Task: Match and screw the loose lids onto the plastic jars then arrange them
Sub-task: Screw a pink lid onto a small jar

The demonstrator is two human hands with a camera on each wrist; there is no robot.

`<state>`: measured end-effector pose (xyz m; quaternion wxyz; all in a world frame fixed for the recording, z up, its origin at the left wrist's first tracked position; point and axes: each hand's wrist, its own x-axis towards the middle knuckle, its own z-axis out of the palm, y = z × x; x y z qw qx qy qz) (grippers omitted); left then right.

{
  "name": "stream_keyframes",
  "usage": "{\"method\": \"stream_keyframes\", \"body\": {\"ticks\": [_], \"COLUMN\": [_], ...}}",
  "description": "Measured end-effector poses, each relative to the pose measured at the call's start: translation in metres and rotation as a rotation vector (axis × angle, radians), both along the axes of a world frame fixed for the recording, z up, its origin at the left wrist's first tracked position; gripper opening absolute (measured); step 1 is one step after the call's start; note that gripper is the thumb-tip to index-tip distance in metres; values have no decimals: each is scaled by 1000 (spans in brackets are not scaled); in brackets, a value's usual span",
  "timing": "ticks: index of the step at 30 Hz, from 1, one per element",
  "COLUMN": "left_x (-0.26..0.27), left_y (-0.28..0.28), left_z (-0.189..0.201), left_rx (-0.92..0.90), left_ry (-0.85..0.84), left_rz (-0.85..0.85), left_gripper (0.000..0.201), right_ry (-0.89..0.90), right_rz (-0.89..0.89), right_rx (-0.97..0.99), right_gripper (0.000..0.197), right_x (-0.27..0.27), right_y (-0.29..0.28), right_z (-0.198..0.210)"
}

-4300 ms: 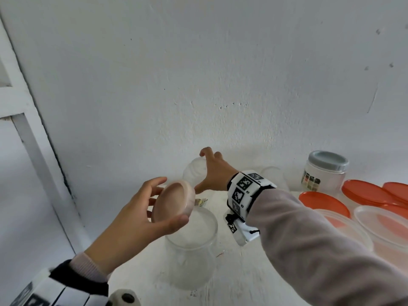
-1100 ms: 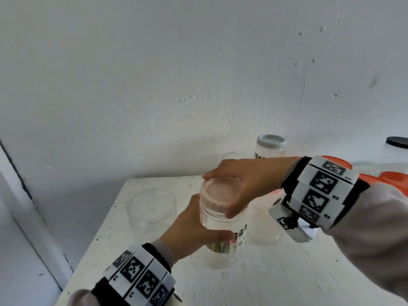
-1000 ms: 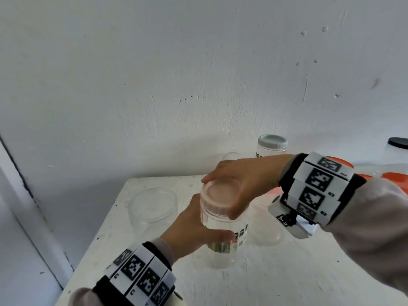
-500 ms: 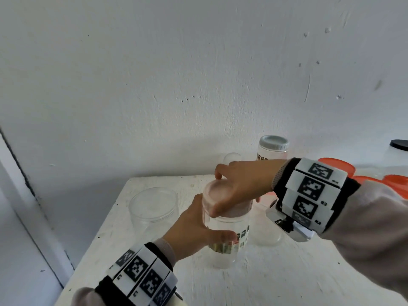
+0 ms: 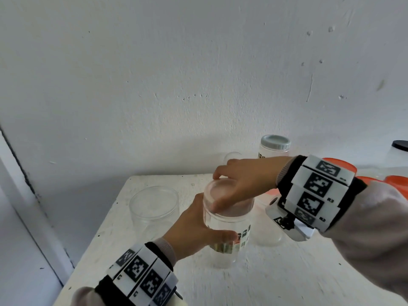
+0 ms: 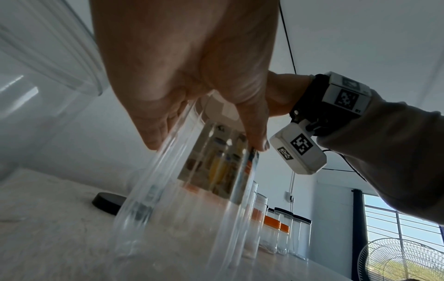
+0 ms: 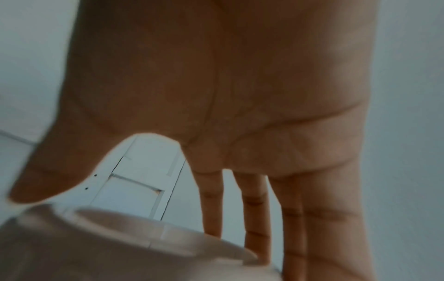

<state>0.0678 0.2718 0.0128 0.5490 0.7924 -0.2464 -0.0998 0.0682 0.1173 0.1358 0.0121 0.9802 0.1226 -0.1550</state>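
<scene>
A clear plastic jar [image 5: 223,241] with a printed label stands on the white table [image 5: 276,281], a pale pink lid [image 5: 220,195] on its mouth. My left hand [image 5: 198,230] wraps round the jar's body, thumb at the front; the left wrist view shows the same jar [image 6: 192,180] between my left hand's [image 6: 204,144] thumb and fingers. From above, my right hand [image 5: 234,188] grips the lid's rim, thumb on the near side and fingers over the far edge. In the right wrist view the lid [image 7: 120,243] sits blurred under my right hand [image 7: 134,214].
A wide clear jar [image 5: 154,204] without a lid stands to the left. Behind are a grey-lidded jar [image 5: 274,146], a small clear jar [image 5: 231,156] and orange lids [image 5: 397,184]. A black lid [image 6: 108,202] lies on the table; a row of closed jars [image 6: 286,235] stands beyond.
Earlier my left hand held the pink lid over the wide jar. Since then both hands took the labelled jar, and over the last second my right hand has turned on the lid.
</scene>
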Motion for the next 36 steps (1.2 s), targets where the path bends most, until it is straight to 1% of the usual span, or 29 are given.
{"method": "stream_keyframes", "body": {"ticks": [3,5,9,14,18,24,28,31,33,36], "left_x": [1,1,0,-2,-3,-3,-3,-2,-2,1], "left_y": [0,0,0,0,0,-2,-3,-3,-4,-7], "left_z": [0,-1,-1,1,0,-3,-4,-3,-2,0], "left_rx": [1,1,-3,-10,-16,-13,-3,31,47,48], "left_ry": [-1,-2,-5,-7,-13,-36,-48,-63,-67,-49], "left_rz": [-7,-13,-11,-14,3,35,44,47,61,78], "left_gripper": [89,90,88,82,78,82,76,74,74,74], "right_ry": [67,68,-6,-49,-106,-244,-343,-396,-375,-255], "right_rz": [51,80,70,65,84,107,125,124,107,80], "right_rx": [61,93,103,91,130,149,159,221,285,360], "right_gripper": [88,82,76,77,77,76,74,72,72,78], "right_x": [-3,-4,-5,-4,-5,-10,-12,-16,-17,-12], "right_y": [-3,-4,-4,-5,-10,-15,-17,-20,-24,-32], "right_z": [4,7,3,-5,-14,-33,-45,-54,-57,-55]}}
